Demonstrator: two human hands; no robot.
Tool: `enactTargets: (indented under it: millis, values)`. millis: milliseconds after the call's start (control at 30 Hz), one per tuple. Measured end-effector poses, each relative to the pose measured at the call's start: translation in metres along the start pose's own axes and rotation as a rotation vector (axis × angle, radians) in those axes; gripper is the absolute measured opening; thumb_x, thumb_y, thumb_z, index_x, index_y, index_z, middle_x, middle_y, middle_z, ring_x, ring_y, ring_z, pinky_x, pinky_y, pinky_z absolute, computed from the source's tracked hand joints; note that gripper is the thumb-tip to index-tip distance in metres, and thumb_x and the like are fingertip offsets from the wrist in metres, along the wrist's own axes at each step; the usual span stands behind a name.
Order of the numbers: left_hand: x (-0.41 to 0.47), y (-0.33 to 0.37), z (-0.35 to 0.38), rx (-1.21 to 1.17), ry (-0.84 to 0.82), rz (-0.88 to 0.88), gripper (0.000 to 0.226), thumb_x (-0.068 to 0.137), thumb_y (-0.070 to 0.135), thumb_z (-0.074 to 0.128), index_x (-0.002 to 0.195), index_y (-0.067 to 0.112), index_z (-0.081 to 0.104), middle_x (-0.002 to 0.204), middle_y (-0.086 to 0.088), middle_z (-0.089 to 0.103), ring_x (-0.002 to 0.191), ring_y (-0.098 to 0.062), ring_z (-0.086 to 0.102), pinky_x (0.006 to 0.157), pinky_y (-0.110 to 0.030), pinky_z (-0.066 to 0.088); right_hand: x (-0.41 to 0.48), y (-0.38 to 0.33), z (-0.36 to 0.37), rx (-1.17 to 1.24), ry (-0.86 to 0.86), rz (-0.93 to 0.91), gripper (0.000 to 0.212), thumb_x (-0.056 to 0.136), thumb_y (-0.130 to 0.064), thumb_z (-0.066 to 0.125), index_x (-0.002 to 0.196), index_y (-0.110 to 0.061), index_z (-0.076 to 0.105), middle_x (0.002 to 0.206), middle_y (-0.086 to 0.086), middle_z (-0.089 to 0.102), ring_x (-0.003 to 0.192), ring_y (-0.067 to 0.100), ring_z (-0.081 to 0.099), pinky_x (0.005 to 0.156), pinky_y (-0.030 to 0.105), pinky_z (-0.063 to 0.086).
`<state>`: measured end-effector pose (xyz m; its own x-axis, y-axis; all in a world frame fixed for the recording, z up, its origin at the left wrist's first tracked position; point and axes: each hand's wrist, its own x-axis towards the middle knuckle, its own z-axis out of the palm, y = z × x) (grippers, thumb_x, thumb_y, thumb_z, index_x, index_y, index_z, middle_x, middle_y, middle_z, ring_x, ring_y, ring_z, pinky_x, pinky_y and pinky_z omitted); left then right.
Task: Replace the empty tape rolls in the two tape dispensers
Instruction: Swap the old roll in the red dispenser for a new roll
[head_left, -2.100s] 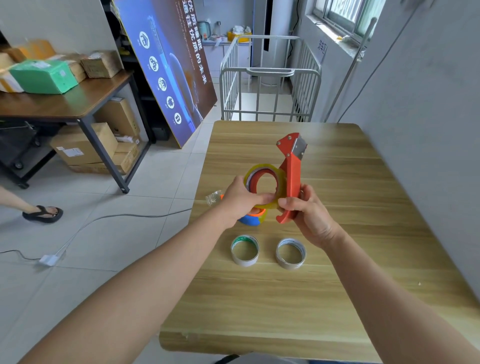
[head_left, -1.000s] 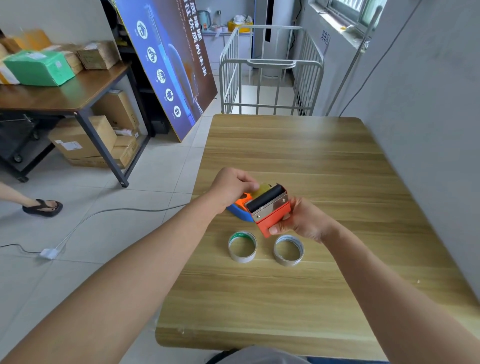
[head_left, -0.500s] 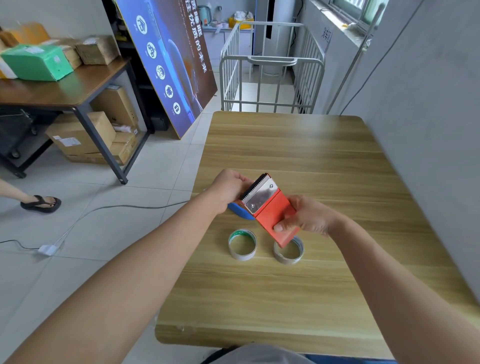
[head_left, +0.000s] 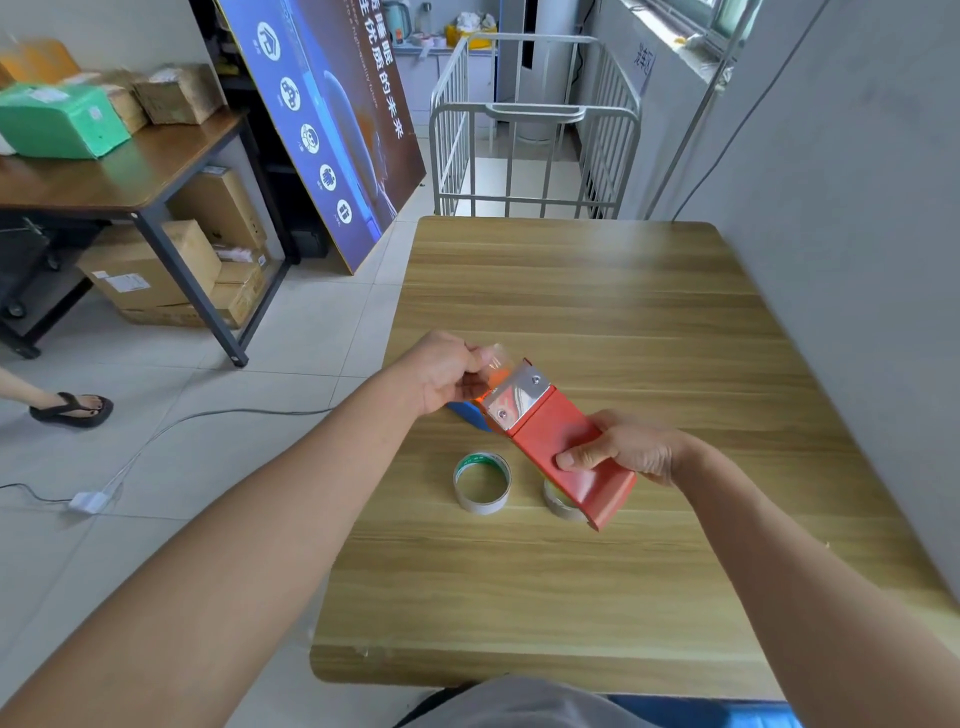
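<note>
My right hand (head_left: 623, 449) grips the red tape dispenser (head_left: 558, 441) above the wooden table (head_left: 597, 291), its metal blade plate pointing up and left. At that blade end my left hand (head_left: 447, 371) pinches the clear tape end (head_left: 493, 364). Behind the dispenser, a blue dispenser (head_left: 467, 413) shows only partly on the table. Two empty tape cores lie below: one with green print (head_left: 482, 483) in full view, the other (head_left: 558, 501) half hidden under the red dispenser.
A grey wall (head_left: 831, 260) runs along the table's right side. A metal cage cart (head_left: 535, 156) stands past the far edge. To the left are a tiled floor with a cable, a table with boxes (head_left: 104, 171), a leaning poster (head_left: 332, 119) and another person's sandalled foot (head_left: 72, 408).
The red dispenser went from upright, roll side showing, to flat with its back up. My right hand moved down its body and my left hand took the tape end at the blade.
</note>
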<state>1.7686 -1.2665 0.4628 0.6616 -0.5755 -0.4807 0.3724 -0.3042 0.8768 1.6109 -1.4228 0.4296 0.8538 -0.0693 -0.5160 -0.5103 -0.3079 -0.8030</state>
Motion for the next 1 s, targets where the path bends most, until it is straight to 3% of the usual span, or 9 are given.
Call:
enactTargets:
  millis: [100, 233, 300, 433, 600, 833, 1000]
  values:
    - [0.004, -0.002, -0.003, 0.007, 0.095, 0.010, 0.015, 0.089, 0.001, 0.052, 0.075, 0.006, 0.053, 0.072, -0.010, 0.054, 0.066, -0.016, 0.052, 0.059, -0.027, 0.048, -0.002, 0.006, -0.004, 0.014, -0.002, 0.021, 0.036, 0.056, -0.030, 0.075, 0.086, -0.012, 0.071, 0.083, 0.006, 0.070, 0.073, 0.020, 0.064, 0.073, 0.028, 0.049]
    - [0.007, -0.002, -0.001, 0.037, 0.151, 0.035, 0.018, 0.089, 0.000, 0.052, 0.073, 0.007, 0.052, 0.071, -0.008, 0.051, 0.065, -0.014, 0.050, 0.058, -0.026, 0.048, -0.005, 0.010, -0.005, 0.041, -0.025, 0.046, 0.041, 0.058, -0.030, 0.075, 0.093, -0.008, 0.071, 0.085, 0.008, 0.071, 0.073, 0.020, 0.066, 0.068, 0.025, 0.051]
    - [0.009, -0.003, 0.002, 0.045, 0.164, 0.038, 0.018, 0.090, 0.000, 0.051, 0.074, 0.007, 0.052, 0.072, -0.007, 0.051, 0.065, -0.014, 0.049, 0.057, -0.025, 0.047, -0.007, 0.009, -0.006, 0.019, -0.035, 0.062, 0.044, 0.058, -0.031, 0.075, 0.096, -0.007, 0.070, 0.087, 0.009, 0.071, 0.076, 0.022, 0.066, 0.073, 0.028, 0.051]
    - [0.014, -0.002, 0.000, 0.011, 0.196, 0.040, 0.016, 0.090, 0.000, 0.051, 0.075, 0.007, 0.051, 0.074, -0.008, 0.049, 0.066, -0.015, 0.048, 0.057, -0.027, 0.047, -0.012, 0.010, -0.007, -0.052, -0.027, 0.073, 0.035, 0.057, -0.039, 0.074, 0.082, -0.016, 0.072, 0.077, 0.000, 0.073, 0.074, 0.019, 0.066, 0.077, 0.030, 0.049]
    - [0.016, -0.002, 0.000, 0.022, 0.216, 0.038, 0.015, 0.090, -0.001, 0.051, 0.076, 0.006, 0.052, 0.074, -0.009, 0.050, 0.067, -0.015, 0.049, 0.058, -0.027, 0.048, -0.021, 0.009, -0.008, 0.001, -0.050, 0.065, 0.050, 0.061, -0.036, 0.075, 0.100, -0.005, 0.070, 0.095, 0.013, 0.072, 0.084, 0.025, 0.067, 0.089, 0.039, 0.051]
    - [0.017, 0.001, -0.008, 0.008, 0.140, 0.036, 0.021, 0.093, -0.001, 0.044, 0.074, 0.006, 0.051, 0.077, -0.011, 0.054, 0.071, -0.020, 0.054, 0.065, -0.032, 0.049, -0.024, 0.012, 0.003, 0.268, -0.245, -0.009, 0.019, 0.073, -0.016, 0.064, 0.092, -0.015, 0.068, 0.083, 0.000, 0.071, 0.075, 0.016, 0.066, 0.072, 0.025, 0.052]
    - [0.021, -0.008, -0.009, 0.072, 0.199, 0.044, 0.023, 0.093, -0.003, 0.043, 0.072, 0.007, 0.048, 0.074, -0.010, 0.052, 0.066, -0.018, 0.051, 0.061, -0.030, 0.048, -0.021, 0.006, 0.010, 0.203, -0.242, 0.033, 0.027, 0.067, -0.021, 0.071, 0.093, -0.017, 0.065, 0.075, -0.003, 0.068, 0.065, 0.012, 0.063, 0.061, 0.023, 0.052]
